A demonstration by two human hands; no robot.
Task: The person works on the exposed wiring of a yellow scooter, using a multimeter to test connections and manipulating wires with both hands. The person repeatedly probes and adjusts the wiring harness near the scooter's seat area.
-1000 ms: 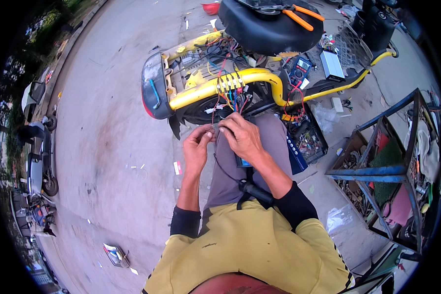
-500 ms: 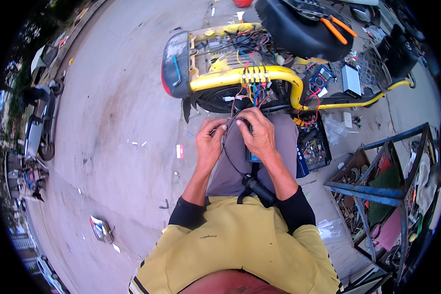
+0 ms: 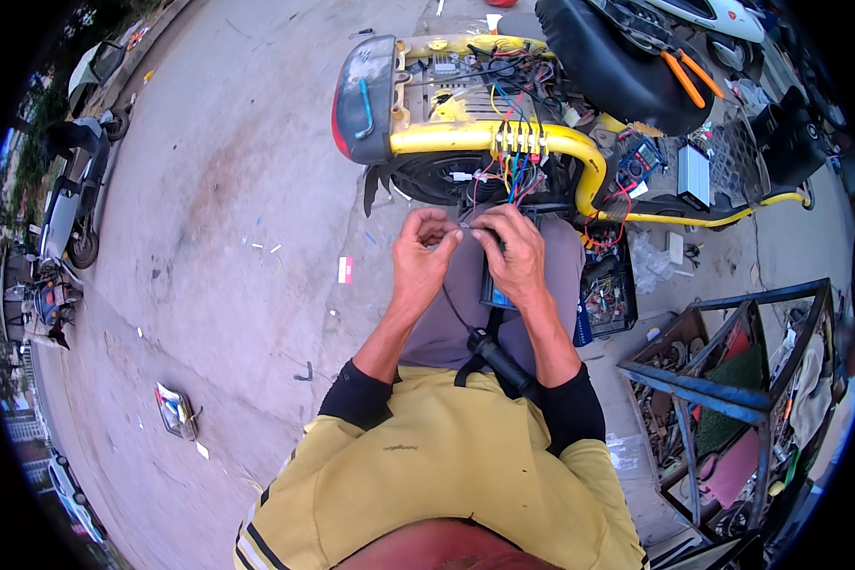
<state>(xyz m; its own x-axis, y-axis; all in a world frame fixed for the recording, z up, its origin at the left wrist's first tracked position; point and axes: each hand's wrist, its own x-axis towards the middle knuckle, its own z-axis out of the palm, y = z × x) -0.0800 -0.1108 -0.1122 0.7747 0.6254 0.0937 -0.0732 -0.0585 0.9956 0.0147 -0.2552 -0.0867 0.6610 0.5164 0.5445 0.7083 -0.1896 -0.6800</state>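
Observation:
Above my lap my left hand (image 3: 422, 255) and my right hand (image 3: 515, 255) pinch a thin wire, their fingertips nearly meeting. A black cable (image 3: 454, 306) runs down from the fingers to a black cylindrical handlebar grip (image 3: 497, 359) lying across my lap. Just beyond my hands is a yellow-framed electric scooter (image 3: 446, 140), its body opened up. Coloured wires (image 3: 518, 176) hang from white connectors on its yellow tube down to a blue-and-black box (image 3: 496, 293) between my legs, partly hidden by my right hand. The exact ends between my fingertips are too small to make out.
Orange-handled pliers (image 3: 682, 78) rest on the black seat (image 3: 603, 76). A multimeter (image 3: 641, 161) and a silver box (image 3: 693, 176) lie on the footboard. To my right stand a parts tray (image 3: 610, 299) and a blue metal rack (image 3: 703, 389) full of scrap. Scooters (image 3: 62, 204) are parked far left.
My view has shifted slightly, so the scooter appears farther right. Both hands keep pinching; the left has turned a little, its fingers more curled.

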